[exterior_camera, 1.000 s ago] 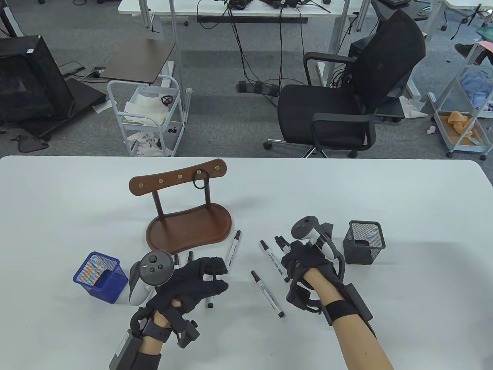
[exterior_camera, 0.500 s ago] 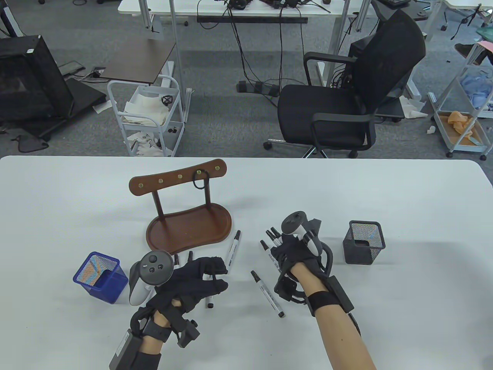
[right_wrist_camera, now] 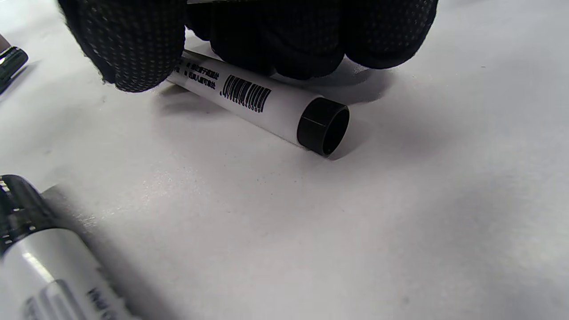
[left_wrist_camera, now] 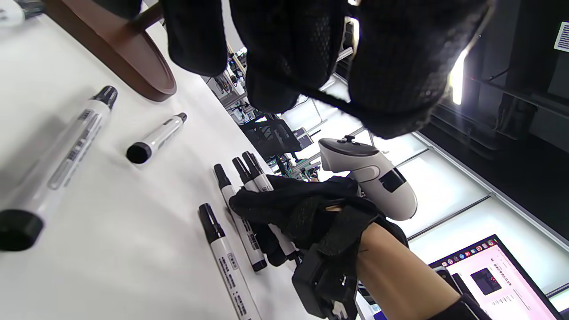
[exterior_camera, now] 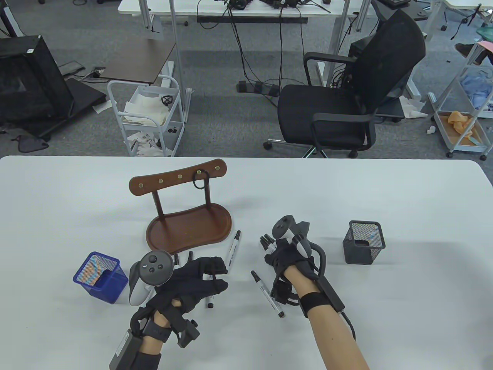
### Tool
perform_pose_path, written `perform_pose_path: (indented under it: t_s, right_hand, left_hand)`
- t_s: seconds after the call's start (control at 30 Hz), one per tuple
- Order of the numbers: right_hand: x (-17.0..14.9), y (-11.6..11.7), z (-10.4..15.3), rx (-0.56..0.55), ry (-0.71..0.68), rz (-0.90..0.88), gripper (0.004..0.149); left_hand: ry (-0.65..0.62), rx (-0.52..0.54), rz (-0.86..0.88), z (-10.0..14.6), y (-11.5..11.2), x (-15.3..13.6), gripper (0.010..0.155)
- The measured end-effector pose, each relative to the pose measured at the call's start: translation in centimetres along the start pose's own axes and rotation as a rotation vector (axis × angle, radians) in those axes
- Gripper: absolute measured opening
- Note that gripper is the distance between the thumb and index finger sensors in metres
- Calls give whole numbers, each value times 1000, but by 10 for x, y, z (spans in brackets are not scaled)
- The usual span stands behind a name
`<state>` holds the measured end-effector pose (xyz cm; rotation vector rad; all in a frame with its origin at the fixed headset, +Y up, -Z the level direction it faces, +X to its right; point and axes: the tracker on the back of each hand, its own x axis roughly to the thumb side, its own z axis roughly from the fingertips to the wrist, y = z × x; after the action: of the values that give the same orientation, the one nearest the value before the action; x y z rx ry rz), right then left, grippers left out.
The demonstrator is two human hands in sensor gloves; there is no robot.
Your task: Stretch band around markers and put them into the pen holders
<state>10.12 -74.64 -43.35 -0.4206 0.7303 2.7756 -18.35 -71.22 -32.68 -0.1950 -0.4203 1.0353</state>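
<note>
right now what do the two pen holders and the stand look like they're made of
Black holder: looks like metal mesh, matte black; fine grid walls shimmer with moiré. Blue holder: same mesh, blue coating. Stand: apparently dark brown wood with a smooth, slightly glossy finish, brass-looking pegs on its top rail; could be a wood-look surface.

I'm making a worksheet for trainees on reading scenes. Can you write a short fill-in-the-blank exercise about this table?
1. The blue mesh pen holder stands on the person's ____ side of the white table.
2. A black elastic band hangs from a brass peg of the brown ____ rack.
3. The right hand is gathering white ____ with black caps.
4. The black mesh pen holder stands ____ on the table.

Missing words: left; wooden; markers; upright
</note>
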Motion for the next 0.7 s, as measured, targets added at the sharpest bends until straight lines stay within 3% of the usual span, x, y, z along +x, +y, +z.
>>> perform_pose_path:
  t_s: [0.7]
  right_hand:
    - [9,7,1,-25,10,38,51]
  left_hand:
    - [5,5,-1,0,1,-1,66]
